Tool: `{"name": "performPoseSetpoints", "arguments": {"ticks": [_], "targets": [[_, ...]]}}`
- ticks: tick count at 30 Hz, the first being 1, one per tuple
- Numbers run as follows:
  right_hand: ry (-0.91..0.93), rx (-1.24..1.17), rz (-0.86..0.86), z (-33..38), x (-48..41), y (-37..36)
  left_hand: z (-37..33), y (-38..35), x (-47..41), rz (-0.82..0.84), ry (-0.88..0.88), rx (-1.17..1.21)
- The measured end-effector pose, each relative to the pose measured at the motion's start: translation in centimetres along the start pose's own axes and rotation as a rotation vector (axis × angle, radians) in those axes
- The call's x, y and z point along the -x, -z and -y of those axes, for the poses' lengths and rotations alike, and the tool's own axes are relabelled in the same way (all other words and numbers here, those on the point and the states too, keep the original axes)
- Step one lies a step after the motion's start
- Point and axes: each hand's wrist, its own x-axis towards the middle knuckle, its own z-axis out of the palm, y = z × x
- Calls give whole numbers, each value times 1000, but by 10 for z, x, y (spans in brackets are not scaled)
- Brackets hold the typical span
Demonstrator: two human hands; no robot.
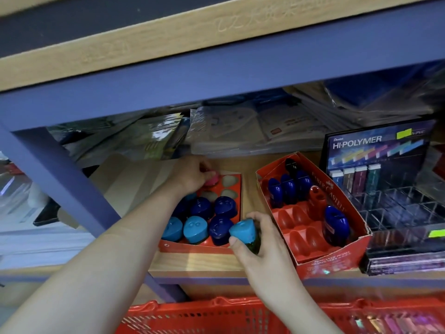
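A red display tray (192, 245) on a wooden shelf holds several dark blue and light blue sharpeners, such as a dark blue one (225, 206) and a light blue one (195, 229). My left hand (190, 174) reaches to the tray's back row and pinches a pink sharpener (213, 178). My right hand (260, 239) grips a light blue sharpener (243, 229) with a green body at the tray's front right corner. Some slots at the back right of the tray are vacant.
A second red box (337, 256) to the right holds several dark blue sharpeners and a red one (317, 196). Further right stands a Hi-Polymer eraser display (375, 150). A red basket (192, 317) sits below. A blue shelf post (72, 189) stands left; plastic-wrapped packs lie behind.
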Motion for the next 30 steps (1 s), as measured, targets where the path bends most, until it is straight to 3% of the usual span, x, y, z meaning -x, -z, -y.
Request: {"name": "performPoseSetpoints", "arguments": {"ticks": [5, 7, 9, 11, 13, 16, 19, 21, 24, 30], "targets": [[63, 89, -23, 7, 6, 0, -19, 8, 19, -25, 7, 18], [91, 49, -59, 12, 6, 2, -36, 23, 42, 22, 4, 289], [85, -49, -75, 18, 3, 5, -54, 44, 72, 255, -20, 579], [69, -162, -89, 22, -1, 6, -64, 60, 99, 505, -105, 573], [58, -240, -93, 26, -3, 5, -66, 65, 116, 577, -180, 466], [47, -271, -92, 30, -4, 1, -56, 59, 118, 433, -171, 451], [15, -163, -71, 29, -3, 1, -39, 53, 104, 47, -16, 572], [23, -25, -14, 25, -1, 2, -28, 50, 91, -138, 49, 483], [23, 103, 77, 20, 3, 1, -17, 38, 75, -87, 68, 265], [60, 243, 92, 13, 1, -3, -11, 25, 56, 41, 75, 99]]}}
